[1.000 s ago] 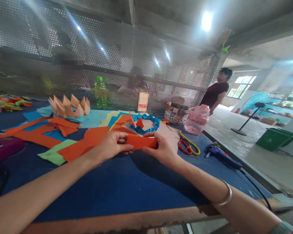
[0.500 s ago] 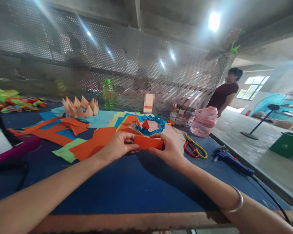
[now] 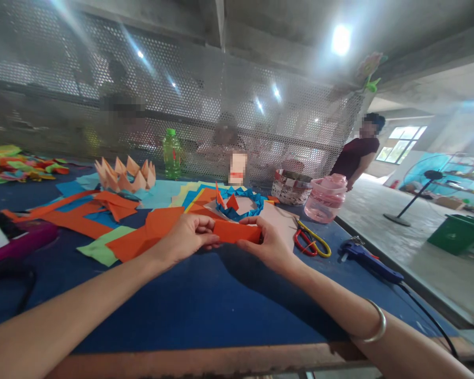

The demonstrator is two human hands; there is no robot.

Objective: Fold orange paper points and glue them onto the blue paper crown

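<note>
Between my two hands, just above the blue tabletop, is a small strip of orange paper (image 3: 236, 231). My left hand (image 3: 193, 234) pinches its left end between thumb and fingers. On the right end, the thumb and fingers of my right hand (image 3: 266, 242) close in the same way. Right behind the strip stands a ring of folded blue paper points (image 3: 248, 209) with a few orange points (image 3: 232, 203) at its left side. Loose orange sheets (image 3: 164, 221) lie beside my left hand, over a pale green sheet (image 3: 105, 247).
Scissors (image 3: 311, 239) with red and yellow handles and a blue glue gun (image 3: 373, 263) lie at the right. Behind them stand a pink jar (image 3: 326, 202) and a woven basket (image 3: 292, 189). A peach paper ring (image 3: 124, 176) and green bottle (image 3: 171, 155) are farther left. A person (image 3: 355, 152) stands beyond the table.
The whole view has shifted slightly, so things sit a little farther left. Both hands keep hold of the orange paper strip in nearly the same pose.
</note>
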